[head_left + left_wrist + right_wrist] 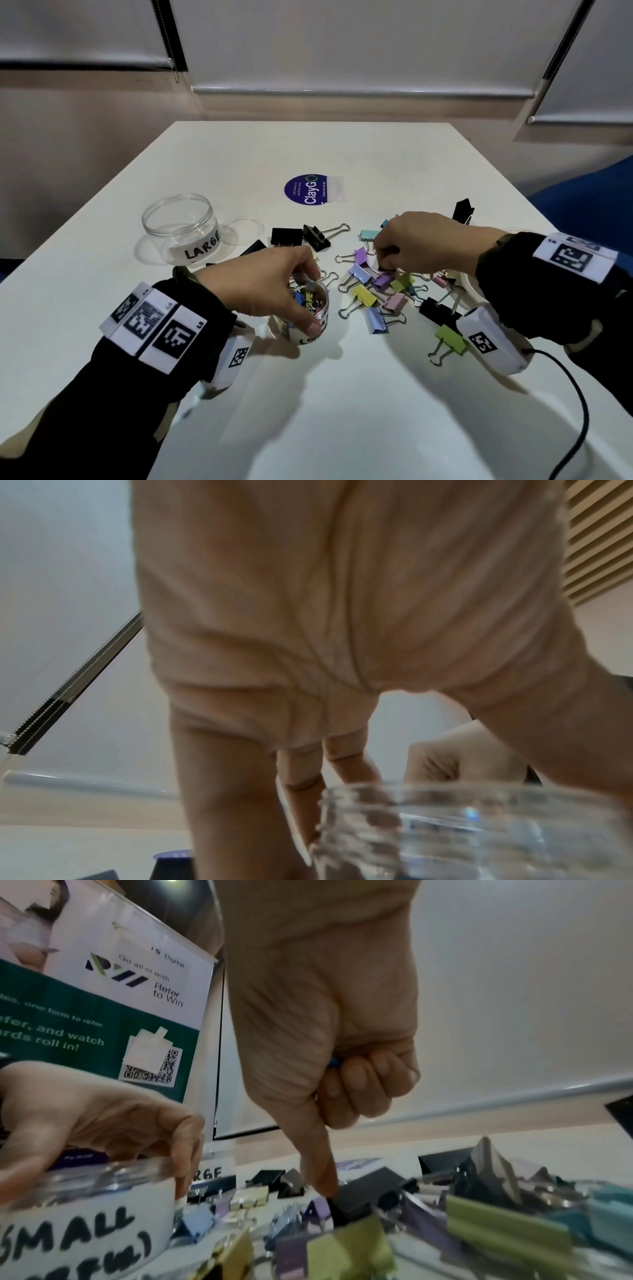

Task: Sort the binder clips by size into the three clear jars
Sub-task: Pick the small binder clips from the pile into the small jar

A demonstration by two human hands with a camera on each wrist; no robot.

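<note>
A heap of pastel binder clips (376, 291) lies mid-table, with large black clips (286, 236) behind it. My left hand (313, 298) grips the rim of a small clear jar (317, 320) marked SMALL (85, 1226), which holds several small clips. The same jar (462, 831) shows blurred in the left wrist view. My right hand (383, 263) reaches down into the heap. Its curled fingers (356, 1080) hold a small blue clip (334, 1064) against the palm, and one straight finger touches a black clip (356, 1202). An empty jar marked LARGE (181, 226) stands at the back left.
A curved clear rim (467, 286) is mostly hidden under my right forearm. A blue ClayGo sticker (310, 190) lies at the table's centre back. A black cable (568, 404) trails from my right wrist over the front right. One black clip (462, 210) stands beyond my right hand.
</note>
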